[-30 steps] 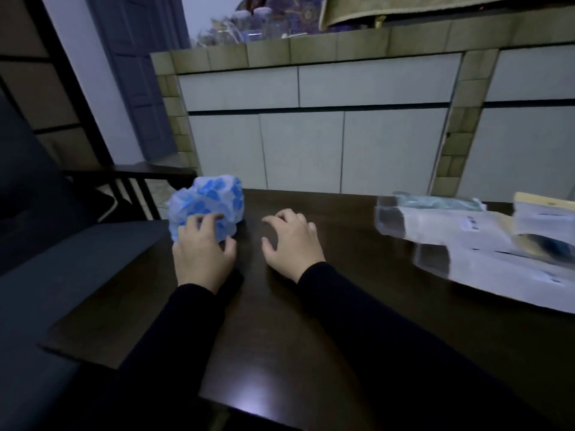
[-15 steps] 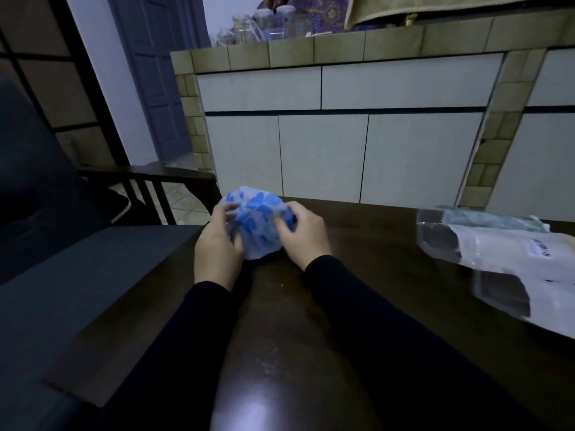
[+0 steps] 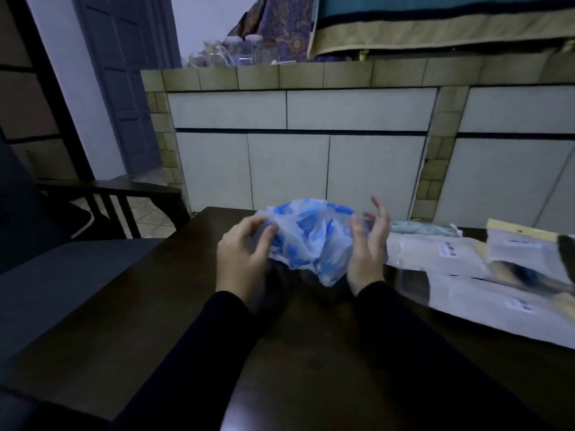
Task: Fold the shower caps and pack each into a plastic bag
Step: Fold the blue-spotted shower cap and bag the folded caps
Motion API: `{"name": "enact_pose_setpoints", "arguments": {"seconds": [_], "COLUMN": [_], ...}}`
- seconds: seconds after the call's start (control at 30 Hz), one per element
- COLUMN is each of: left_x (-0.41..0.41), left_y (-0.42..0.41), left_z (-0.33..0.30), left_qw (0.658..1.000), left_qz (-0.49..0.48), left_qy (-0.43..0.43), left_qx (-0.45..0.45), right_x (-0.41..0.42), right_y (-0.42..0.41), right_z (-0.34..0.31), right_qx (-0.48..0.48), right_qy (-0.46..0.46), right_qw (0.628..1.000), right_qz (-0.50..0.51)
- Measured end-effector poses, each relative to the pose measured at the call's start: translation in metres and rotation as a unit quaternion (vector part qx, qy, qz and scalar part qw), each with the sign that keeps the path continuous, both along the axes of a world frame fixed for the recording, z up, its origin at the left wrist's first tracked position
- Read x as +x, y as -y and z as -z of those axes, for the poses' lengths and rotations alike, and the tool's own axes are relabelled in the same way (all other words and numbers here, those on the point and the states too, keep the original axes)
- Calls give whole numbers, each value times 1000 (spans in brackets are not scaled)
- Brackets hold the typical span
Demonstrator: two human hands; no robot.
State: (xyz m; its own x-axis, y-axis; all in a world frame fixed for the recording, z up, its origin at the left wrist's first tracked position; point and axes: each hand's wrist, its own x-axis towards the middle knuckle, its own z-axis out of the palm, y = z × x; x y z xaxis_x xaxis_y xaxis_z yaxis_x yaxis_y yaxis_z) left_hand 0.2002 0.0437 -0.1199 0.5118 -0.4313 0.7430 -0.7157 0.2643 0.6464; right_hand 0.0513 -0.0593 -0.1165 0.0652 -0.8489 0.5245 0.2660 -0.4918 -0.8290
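A crumpled white shower cap with blue spots (image 3: 311, 241) is stretched between both hands just above the dark wooden table (image 3: 311, 353). My left hand (image 3: 242, 253) pinches its left edge with thumb and fingertips. My right hand (image 3: 367, 244) is at its right side, thumb hooked in the cap's rim and fingers spread straight upward. A pile of flat plastic bags (image 3: 451, 259) with white labels lies on the table to the right of my right hand.
A dark chair (image 3: 46, 265) with a wooden armrest (image 3: 124, 189) stands left of the table. Behind the table is a tiled counter wall (image 3: 311, 144) with jars and cloth on top. A door (image 3: 124, 88) is at the back left.
The cap was lifted from the table's far left corner, brought to the middle by both hands, and has been pulled open wider between them. The view has tilted and shifted.
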Motion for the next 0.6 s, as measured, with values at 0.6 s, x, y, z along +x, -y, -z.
{"name": "enact_pose_setpoints", "arguments": {"seconds": [0.6], "left_x": [-61], "left_y": [14], "left_z": [-38], "left_qw": [988], "left_qz": [25], "left_qy": [-78], "left_qx": [-134], "right_x": [-50], "right_y": [-10], "right_z": [-23], "right_qx": [-165], "right_qy": [-314], "right_qw": [934], "right_qz": [-36]}}
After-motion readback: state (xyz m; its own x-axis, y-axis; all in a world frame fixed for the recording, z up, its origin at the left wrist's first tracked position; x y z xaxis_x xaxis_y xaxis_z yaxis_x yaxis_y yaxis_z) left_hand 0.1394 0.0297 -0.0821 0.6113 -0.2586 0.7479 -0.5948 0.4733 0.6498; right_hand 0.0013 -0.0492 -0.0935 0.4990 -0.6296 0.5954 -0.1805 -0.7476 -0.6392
